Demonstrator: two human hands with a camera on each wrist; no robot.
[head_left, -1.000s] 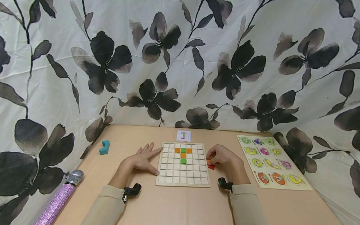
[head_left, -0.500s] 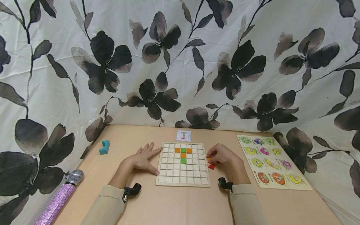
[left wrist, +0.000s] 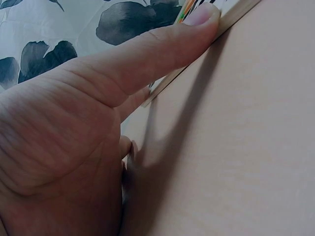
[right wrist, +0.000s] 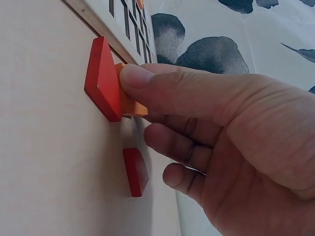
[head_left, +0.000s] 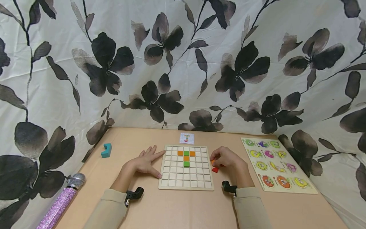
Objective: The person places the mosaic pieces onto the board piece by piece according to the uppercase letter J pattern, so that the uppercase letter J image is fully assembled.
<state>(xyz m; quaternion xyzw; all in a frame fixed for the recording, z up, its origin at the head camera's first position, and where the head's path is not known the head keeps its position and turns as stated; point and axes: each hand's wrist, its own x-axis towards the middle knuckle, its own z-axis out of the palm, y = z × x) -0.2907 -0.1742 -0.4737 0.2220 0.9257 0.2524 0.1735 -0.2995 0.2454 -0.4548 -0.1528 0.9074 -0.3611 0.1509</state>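
Observation:
In the head view the left hand [head_left: 144, 162] is spread with straight fingers, its thumb and index fingertip on the left edge of a white grid board [head_left: 173, 176]. Orange and green squares, such as a green square [head_left: 186, 164], fill a few cells in the board's upper middle. To the right of the board, the right hand [head_left: 227, 160] pinches a small orange block [right wrist: 130, 102] between thumb and fingers. Close against it in the right wrist view stands a red block [right wrist: 103, 81]. Another red block [right wrist: 135, 172] lies beside the curled lower fingers.
A small pattern card [head_left: 186, 138] lies behind the board. On the right is a fruit picture board [head_left: 281, 165]. A teal block [head_left: 106, 150] sits at the left, with a glittery purple microphone [head_left: 61, 200] near the table's left edge. Floral cloth hangs behind.
The right fingers have shifted the orange block very slightly away from the red piece near the board. The left hand and the grid board have stayed still.

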